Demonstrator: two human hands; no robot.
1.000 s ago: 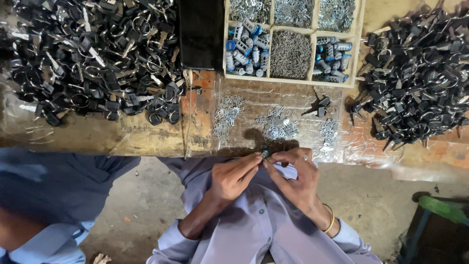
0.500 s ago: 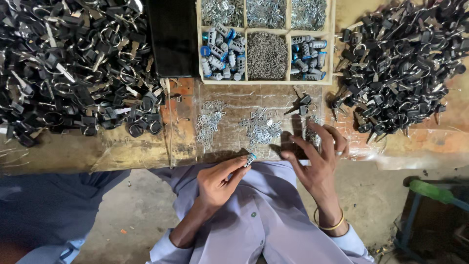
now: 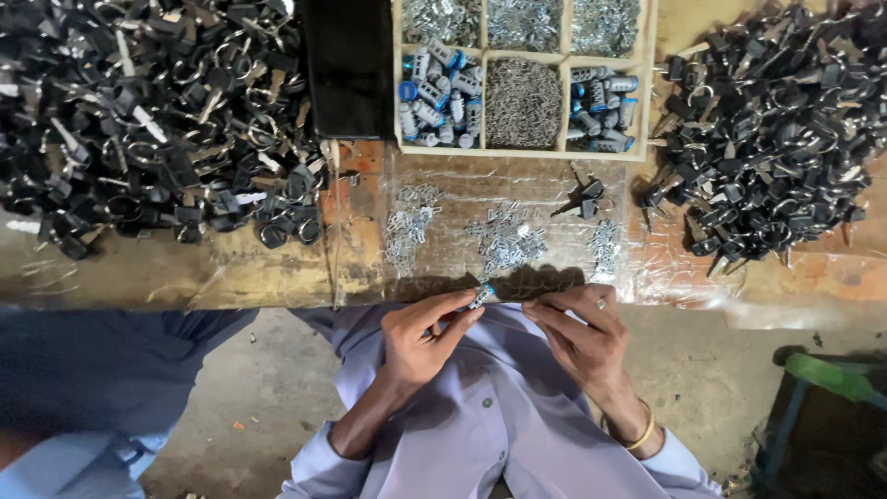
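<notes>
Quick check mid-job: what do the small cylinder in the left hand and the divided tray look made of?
Small cylinder, pinched by the left hand: looks like bright metal with a blue, probably plastic, end; it glints silver. Divided tray: seems unfinished pale wood, going by its matte, light-coloured partitions.

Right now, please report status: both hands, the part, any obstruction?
Left hand pinching small silver-blue cylinder at fingertips. Right hand beside it, fingers curled, contents unclear. Loose metal bits on bench ahead; nothing between hands.

Bare bench strip (image 3: 139, 277) at left edge, black lock heaps (image 3: 148, 111) flanking, 3 metal-piece piles (image 3: 504, 240) ahead, compartment tray (image 3: 527, 152) behind
</notes>
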